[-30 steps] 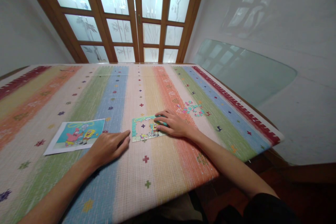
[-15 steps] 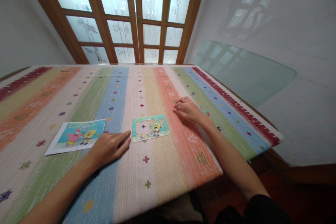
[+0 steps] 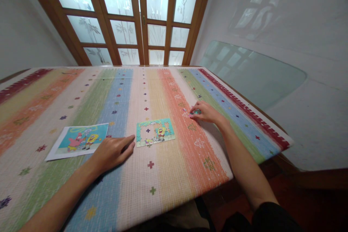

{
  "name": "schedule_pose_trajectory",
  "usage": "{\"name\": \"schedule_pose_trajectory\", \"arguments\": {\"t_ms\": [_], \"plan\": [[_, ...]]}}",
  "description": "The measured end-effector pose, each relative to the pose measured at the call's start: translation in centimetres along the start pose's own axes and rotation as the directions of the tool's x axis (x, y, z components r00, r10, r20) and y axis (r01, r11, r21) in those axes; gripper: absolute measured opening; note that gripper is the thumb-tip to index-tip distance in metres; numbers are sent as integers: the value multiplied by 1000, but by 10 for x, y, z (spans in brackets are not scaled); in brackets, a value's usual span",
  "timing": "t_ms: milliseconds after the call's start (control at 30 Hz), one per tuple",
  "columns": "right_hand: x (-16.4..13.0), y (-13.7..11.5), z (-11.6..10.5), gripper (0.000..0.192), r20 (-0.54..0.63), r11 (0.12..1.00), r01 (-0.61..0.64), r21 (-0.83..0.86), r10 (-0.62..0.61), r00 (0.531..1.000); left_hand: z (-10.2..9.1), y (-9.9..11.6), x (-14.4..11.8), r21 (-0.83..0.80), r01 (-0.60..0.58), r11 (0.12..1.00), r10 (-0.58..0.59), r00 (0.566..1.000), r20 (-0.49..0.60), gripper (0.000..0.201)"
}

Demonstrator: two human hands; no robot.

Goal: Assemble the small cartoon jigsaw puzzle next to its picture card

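My left hand (image 3: 112,152) rests on the tablecloth with its index finger stretched out and thumb apart, close to the left edge of a partly assembled jigsaw puzzle (image 3: 168,135). The cloth shows through a gap in the puzzle's middle. A printed reference picture (image 3: 77,141) of the same cartoon characters lies left of that hand, its right part behind the hand. To the right of the puzzle, my right hand (image 3: 206,111) curls its fingers and thumb around small teal and pink jigsaw pieces (image 3: 197,111). How many pieces is hidden by the fingers.
A striped tablecloth (image 3: 168,177) covers the table. Its front edge runs near my body, and its right edge slants along a white wall (image 3: 320,116). Wood-framed glass doors (image 3: 143,18) stand beyond the far edge.
My right hand has shifted right and curled over, and teal pieces now show between its fingers. My left hand, the puzzle and the picture stay in place.
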State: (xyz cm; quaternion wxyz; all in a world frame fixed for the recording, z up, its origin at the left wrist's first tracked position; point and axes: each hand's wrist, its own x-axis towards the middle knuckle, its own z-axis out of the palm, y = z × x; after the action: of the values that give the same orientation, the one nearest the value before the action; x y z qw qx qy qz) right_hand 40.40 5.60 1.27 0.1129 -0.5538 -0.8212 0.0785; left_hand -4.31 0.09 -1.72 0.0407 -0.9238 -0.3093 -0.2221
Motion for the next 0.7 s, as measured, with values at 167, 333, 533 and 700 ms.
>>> {"name": "schedule_pose_trajectory", "arguments": {"t_ms": [167,333,533,700], "plan": [[1,0,1,13,16,998,54,32,-54,998,1,-1,-2,-21,15,1000,-15,1000,12,35],[-1,13,-2,21,18,998,54,33,-54,998,3,-3,-4,-6,14,1000,-14,1000,18,34],[-10,33,-7,38,-36,977,-189,-102,186,982,3,-2,-2,-1,-10,1000,10,1000,-6,33],[-16,45,-7,45,12,952,-261,-160,267,964,2,-2,-2,-26,6,1000,-6,1000,14,33]]}}
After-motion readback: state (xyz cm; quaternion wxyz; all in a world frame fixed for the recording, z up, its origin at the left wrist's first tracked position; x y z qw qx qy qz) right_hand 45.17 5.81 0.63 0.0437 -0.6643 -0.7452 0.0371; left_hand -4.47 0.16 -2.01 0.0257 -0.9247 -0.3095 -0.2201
